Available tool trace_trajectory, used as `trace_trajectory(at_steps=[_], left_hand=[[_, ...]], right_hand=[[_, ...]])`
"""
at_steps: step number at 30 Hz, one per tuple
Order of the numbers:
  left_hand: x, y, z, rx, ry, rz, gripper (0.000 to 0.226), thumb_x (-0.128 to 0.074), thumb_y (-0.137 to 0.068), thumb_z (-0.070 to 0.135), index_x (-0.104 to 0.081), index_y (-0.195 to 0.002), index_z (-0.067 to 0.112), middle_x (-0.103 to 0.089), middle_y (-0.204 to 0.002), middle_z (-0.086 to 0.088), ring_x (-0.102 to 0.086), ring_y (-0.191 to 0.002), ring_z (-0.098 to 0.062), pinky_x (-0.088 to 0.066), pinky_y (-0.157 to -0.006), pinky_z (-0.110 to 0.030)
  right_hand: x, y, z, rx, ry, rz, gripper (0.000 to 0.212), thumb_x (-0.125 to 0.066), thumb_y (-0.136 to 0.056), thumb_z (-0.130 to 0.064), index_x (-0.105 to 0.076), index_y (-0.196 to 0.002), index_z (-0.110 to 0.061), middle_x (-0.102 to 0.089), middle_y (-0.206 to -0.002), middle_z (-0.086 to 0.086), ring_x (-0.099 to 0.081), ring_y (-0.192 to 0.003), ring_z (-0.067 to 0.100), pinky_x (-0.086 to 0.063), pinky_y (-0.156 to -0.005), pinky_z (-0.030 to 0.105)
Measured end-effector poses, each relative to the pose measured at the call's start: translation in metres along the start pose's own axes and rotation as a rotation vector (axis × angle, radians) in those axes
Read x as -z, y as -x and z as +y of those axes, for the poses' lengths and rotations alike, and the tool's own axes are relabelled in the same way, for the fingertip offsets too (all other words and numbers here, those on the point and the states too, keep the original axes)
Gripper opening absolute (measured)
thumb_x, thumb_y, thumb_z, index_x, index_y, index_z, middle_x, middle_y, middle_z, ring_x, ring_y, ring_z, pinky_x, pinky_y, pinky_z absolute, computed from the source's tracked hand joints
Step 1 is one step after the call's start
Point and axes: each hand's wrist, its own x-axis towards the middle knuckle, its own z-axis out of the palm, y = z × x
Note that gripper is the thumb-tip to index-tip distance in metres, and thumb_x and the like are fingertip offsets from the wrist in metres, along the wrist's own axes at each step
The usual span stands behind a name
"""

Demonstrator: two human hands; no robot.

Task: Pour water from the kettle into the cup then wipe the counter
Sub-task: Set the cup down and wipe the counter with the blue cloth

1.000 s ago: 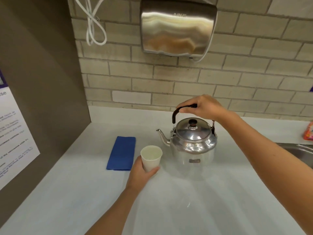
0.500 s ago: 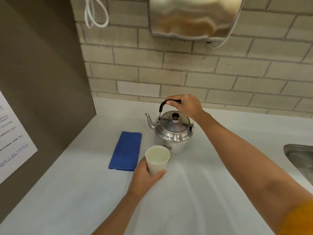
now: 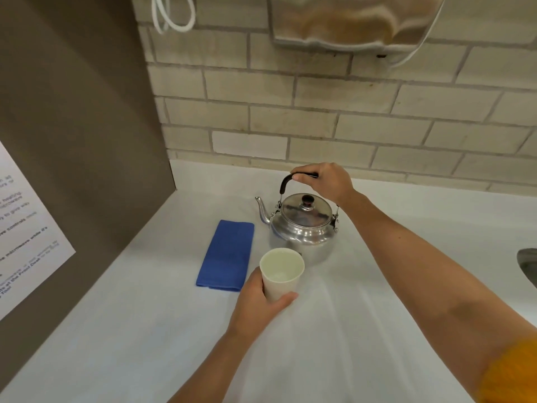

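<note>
A shiny steel kettle [image 3: 303, 225] with a dark knob stands upright on the white counter [image 3: 334, 330], spout pointing left. My right hand [image 3: 325, 181] is closed over its black handle from above. Just in front of the kettle, my left hand [image 3: 258, 303] grips a white paper cup [image 3: 281, 273] from the left and below; the cup is upright and its inside looks pale, with no clear water level. A folded blue cloth [image 3: 228, 254] lies flat on the counter to the left of both.
A brown side panel [image 3: 81, 141] with a printed notice [image 3: 26, 228] walls off the left. A brick wall runs along the back, with a steel hand dryer [image 3: 348, 21] and a white cable [image 3: 171, 16] above. A sink edge [image 3: 527, 263] shows at right.
The view has tilted down and shifted, so the kettle and cup sit lower in frame. Both hands keep their grips; the kettle stays upright on the counter.
</note>
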Motion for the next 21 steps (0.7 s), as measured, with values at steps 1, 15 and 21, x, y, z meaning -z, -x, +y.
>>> trace_trajectory(at_steps=[1,15,21], left_hand=[[0.000,0.000,0.000,-0.003,0.007,-0.001,0.061,-0.079,-0.055,0.052,-0.041,-0.103,0.050,-0.055,-0.103,0.028,-0.052,-0.099,0.011,-0.044,-0.075,-0.007],[0.030,0.033,0.003,-0.059,-0.120,-0.085,0.069,-0.068,-0.079,0.018,-0.031,-0.138,0.017,-0.045,-0.127,0.002,-0.045,-0.119,-0.010,-0.037,-0.100,-0.021],[0.076,0.033,0.013,-0.187,-0.160,-0.067,0.050,-0.041,-0.090,-0.004,-0.034,-0.138,0.009,-0.048,-0.120,-0.003,-0.046,-0.115,-0.013,-0.029,-0.088,-0.001]], right_hand=[[0.000,0.000,0.001,0.002,0.004,-0.004,0.026,-0.062,-0.080,-0.051,-0.068,-0.101,-0.038,-0.072,-0.105,-0.009,-0.063,-0.090,0.009,-0.039,-0.063,0.016],[0.010,0.123,-0.027,0.039,0.062,0.202,0.036,-0.061,-0.086,-0.031,-0.057,-0.122,-0.027,-0.053,-0.113,0.009,-0.046,-0.102,0.027,-0.042,-0.086,0.042],[-0.031,0.221,-0.014,-0.133,0.166,0.074,0.028,-0.054,-0.091,-0.018,-0.061,-0.118,-0.019,-0.056,-0.112,0.014,-0.054,-0.102,0.032,-0.049,-0.081,0.044]])
